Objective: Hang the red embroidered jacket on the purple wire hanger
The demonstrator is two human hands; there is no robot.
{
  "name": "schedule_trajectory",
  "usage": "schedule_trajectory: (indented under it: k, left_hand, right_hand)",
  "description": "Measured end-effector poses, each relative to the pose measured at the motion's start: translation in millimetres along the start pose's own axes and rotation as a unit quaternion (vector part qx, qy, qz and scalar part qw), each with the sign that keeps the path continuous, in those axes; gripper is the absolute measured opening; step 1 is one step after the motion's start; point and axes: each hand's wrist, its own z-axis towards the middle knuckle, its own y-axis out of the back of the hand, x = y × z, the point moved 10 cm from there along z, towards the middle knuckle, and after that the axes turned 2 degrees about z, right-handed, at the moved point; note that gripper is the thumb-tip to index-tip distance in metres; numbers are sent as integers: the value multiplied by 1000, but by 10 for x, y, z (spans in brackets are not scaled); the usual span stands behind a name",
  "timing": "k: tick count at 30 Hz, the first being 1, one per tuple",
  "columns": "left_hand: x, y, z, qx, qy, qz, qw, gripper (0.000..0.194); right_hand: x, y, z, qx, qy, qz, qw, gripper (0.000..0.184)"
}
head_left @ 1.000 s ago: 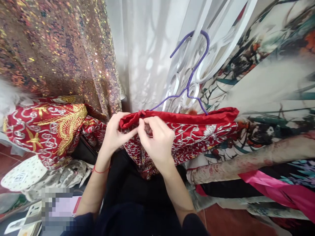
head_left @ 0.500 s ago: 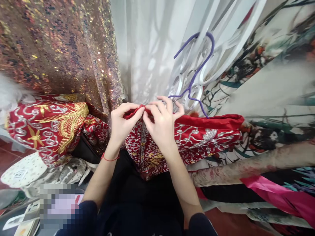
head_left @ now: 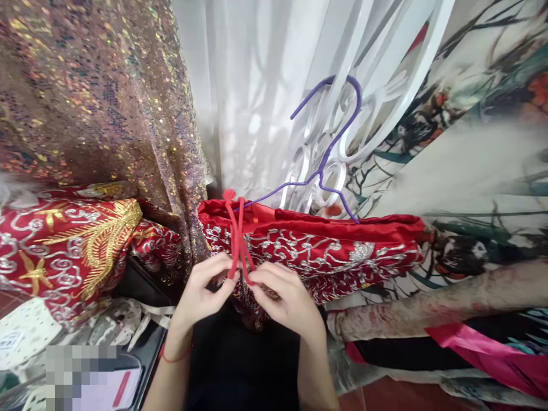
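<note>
A red garment [head_left: 325,245] with silver and gold embroidery hangs folded over a purple hanger [head_left: 329,142], whose hook catches a white ornate rail [head_left: 385,97]. Red ties [head_left: 237,240] run down from the garment's top edge at the left. My left hand [head_left: 201,294] pinches one tie near its lower end. My right hand [head_left: 286,297] pinches the other tie just beside it. Both hands are closed and sit below the garment's lower edge, fingertips almost touching. A red thread bracelet [head_left: 173,358] circles my left wrist.
A sequined bronze fabric [head_left: 98,103] hangs at the left, a white sheer curtain [head_left: 248,85] in the middle. Another red embroidered garment [head_left: 72,245] lies at the left. Printed floral fabrics [head_left: 471,171] and a pink cloth [head_left: 492,348] fill the right. White perforated items [head_left: 21,337] lie lower left.
My hands dropped from the garment's top edge to below it, drawing the red ties downward. The ties now show stretched over the front. The view shifted slightly.
</note>
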Motion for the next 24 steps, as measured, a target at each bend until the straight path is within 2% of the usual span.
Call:
schedule_trajectory:
  k: [2, 4, 6, 8, 11, 13, 15, 17, 19, 21, 24]
  left_hand:
    - [264, -158, -144, 36, 55, -21, 998, 26]
    - [488, -208, -232, 29, 117, -47, 992, 32]
    - [634, -201, -267, 5, 168, -60, 984, 39]
    - [679, -185, -258, -17, 191, -51, 980, 41]
    - [678, -145, -252, -70, 211, -54, 973, 29]
    - [704, -97, -317, -136, 237, -99, 957, 25]
    - [715, -97, -403, -176, 253, -138, 941, 37]
    - [648, -125, -441, -174, 235, -123, 948, 40]
    - [531, -150, -451, -164, 199, -68, 964, 36]
    - [408, -179, -449, -163, 162, -20, 973, 32]
    - [273, -220, -445, -183, 123, 13, 975, 25]
  right_hand:
    - [-322, -212, -161, 45, -52, -1, 998, 25]
    - [-580, -301, -281, 54, -103, -9, 993, 35]
    - [-722, -296, -348, 49, -143, 7, 988, 40]
    - [-728, -214, -346, 24, -153, 41, 987, 38]
    - [-612, -90, -282, -33, -133, 96, 986, 28]
    - [-586, -143, -266, -51, -146, 172, 973, 20]
    - [-637, -298, -292, -61, -192, 265, 943, 17]
    - [-734, -443, -346, -92, -250, 319, 910, 21]
    - [-807, -510, -378, -132, -289, 316, 894, 26]
    - [-804, -565, -342, -132, -300, 299, 896, 28]
    - [-673, -619, -211, -85, -266, 257, 925, 21]
